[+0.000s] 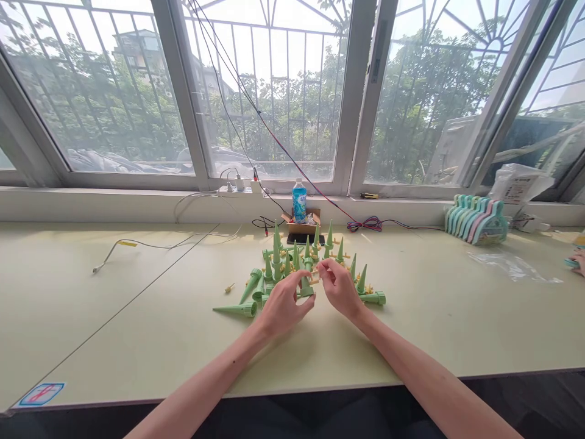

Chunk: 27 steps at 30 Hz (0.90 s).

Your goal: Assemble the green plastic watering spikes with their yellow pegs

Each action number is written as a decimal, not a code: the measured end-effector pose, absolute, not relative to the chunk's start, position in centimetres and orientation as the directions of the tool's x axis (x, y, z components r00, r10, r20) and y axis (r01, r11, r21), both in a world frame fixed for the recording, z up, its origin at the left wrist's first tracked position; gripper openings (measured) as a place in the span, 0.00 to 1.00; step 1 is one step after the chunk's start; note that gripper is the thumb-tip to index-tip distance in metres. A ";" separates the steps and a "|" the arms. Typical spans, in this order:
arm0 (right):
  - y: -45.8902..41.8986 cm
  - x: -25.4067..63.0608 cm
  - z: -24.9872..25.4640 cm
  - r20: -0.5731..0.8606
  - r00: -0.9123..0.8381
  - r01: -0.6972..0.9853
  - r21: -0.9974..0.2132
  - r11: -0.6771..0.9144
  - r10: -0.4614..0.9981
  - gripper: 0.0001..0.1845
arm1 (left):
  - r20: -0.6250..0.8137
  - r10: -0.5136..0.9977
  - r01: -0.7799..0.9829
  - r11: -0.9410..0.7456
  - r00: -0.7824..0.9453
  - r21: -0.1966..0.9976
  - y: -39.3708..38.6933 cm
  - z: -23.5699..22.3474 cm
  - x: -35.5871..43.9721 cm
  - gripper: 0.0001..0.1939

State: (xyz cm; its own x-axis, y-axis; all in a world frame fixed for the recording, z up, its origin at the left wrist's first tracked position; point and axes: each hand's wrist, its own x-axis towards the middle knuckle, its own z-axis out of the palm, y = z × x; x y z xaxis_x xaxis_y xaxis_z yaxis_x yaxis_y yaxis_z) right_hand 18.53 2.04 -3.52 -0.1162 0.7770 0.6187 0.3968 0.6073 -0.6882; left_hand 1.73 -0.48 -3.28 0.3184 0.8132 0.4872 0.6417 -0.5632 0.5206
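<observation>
My left hand [284,303] is closed around a green plastic watering spike [306,291], gripping it by its wide capped end. A small yellow valve [314,281] sticks out from the side of that spike. My right hand [340,288] is pinched beside it, fingertips at the yellow part; what exactly lies between them is too small to make out. Around and behind both hands are several more green spikes, some standing point up like the tall one [276,244]. Another spike [237,310] lies on its side at the left. A loose yellow valve [229,288] rests farther left.
Behind the spikes are a dark phone [297,239], a cardboard box [304,227] and a blue bottle [299,204]. Coiled cable [365,224], pastel hangers [475,219] and a plastic bag [514,267] are rightward. Another person's hand [579,259] shows at the right edge. A white cable [146,242] lies left.
</observation>
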 end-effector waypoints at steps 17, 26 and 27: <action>2.1 18.6 -3.5 0.632 -0.112 0.378 -0.687 0.621 0.767 0.12 | 0.529 0.821 0.616 -0.535 0.216 0.579 -0.3 -3.2 1.7 0.18; 2.0 18.5 -3.6 0.636 -0.129 0.368 -0.682 0.632 0.761 0.12 | 0.526 0.821 0.595 -0.541 0.222 0.594 -0.5 -3.2 1.7 0.19; 2.0 18.5 -3.6 0.635 -0.135 0.363 -0.683 0.634 0.761 0.12 | 0.524 0.822 0.593 -0.542 0.224 0.596 -0.5 -3.2 1.7 0.19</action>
State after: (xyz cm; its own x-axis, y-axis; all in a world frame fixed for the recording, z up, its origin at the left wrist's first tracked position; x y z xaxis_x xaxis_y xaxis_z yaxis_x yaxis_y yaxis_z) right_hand 18.51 2.01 -3.61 -0.1352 0.7608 0.6348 0.3633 0.6341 -0.6826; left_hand 1.69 -0.47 -3.18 0.2237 0.8216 0.5243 0.5930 -0.5416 0.5958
